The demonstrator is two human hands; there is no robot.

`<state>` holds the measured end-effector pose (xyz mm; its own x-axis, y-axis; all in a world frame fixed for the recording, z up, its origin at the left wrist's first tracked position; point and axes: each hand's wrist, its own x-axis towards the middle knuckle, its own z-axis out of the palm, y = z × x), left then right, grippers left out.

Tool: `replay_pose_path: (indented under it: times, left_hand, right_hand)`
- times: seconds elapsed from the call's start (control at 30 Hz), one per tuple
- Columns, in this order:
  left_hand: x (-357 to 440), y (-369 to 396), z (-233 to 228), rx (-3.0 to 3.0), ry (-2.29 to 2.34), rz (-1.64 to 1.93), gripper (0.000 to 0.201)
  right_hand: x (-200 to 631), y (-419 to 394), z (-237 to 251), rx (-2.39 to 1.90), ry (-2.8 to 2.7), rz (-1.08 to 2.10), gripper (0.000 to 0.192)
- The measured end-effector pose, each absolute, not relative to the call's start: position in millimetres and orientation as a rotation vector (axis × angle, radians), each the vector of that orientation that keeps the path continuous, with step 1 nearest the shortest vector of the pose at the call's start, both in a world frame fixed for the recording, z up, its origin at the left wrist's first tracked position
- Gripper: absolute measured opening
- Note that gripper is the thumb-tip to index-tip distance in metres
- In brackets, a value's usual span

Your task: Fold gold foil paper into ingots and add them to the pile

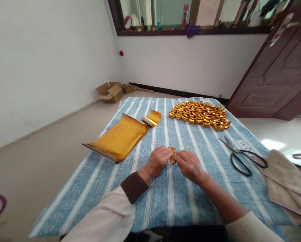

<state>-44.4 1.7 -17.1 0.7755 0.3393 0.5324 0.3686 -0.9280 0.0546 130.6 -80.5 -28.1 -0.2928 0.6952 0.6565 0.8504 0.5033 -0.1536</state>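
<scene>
My left hand [158, 160] and my right hand [190, 165] meet over the middle of the blue striped cloth [165, 198]. Between their fingertips they pinch one small folded piece of gold paper [173, 155], mostly hidden by the fingers. To the left lies a stack of gold paper sheets [120, 138] with curled edges, and a smaller curled gold sheet [152, 118] lies behind it. A heap of several folded gold paper ingots [202, 114] sits at the far right of the cloth.
Black-handled scissors [241, 155] lie to the right of my hands. A beige woven cloth [286, 183] hangs at the right edge. Open cardboard boxes [111, 92] stand on the floor by the far wall. A dark wooden door [278, 74] stands open at the right.
</scene>
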Motion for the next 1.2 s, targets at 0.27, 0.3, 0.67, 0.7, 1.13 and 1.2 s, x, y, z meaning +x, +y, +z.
replay_pose_path:
  times: [0.27, 0.3, 0.67, 0.7, 1.13, 1.2]
  left_hand:
    - [-57, -7, -31, -3.098, -0.517, -0.706, 0.025]
    - [-58, -7, -32, -3.135, -0.531, -0.744, 0.024]
    - [-59, -14, -28, -3.244, -0.637, -0.855, 0.021]
    - [-59, -15, -28, -3.241, -0.648, -0.853, 0.022]
    - [-58, -15, -33, -3.21, -0.704, -0.852, 0.017]
    - [-59, -14, -32, -3.227, -0.715, -0.85, 0.016]
  right_hand:
    - [134, -91, -41, -1.228, -2.227, -0.218, 0.032]
    - [134, -92, -40, -1.222, -2.223, -0.189, 0.031]
    - [137, -101, -38, -1.248, -2.19, -0.084, 0.027]
    - [137, -102, -38, -1.254, -2.192, -0.086, 0.027]
    - [137, -103, -44, -1.288, -2.1, 0.067, 0.022]
    - [136, -101, -46, -1.312, -2.058, 0.12, 0.022]
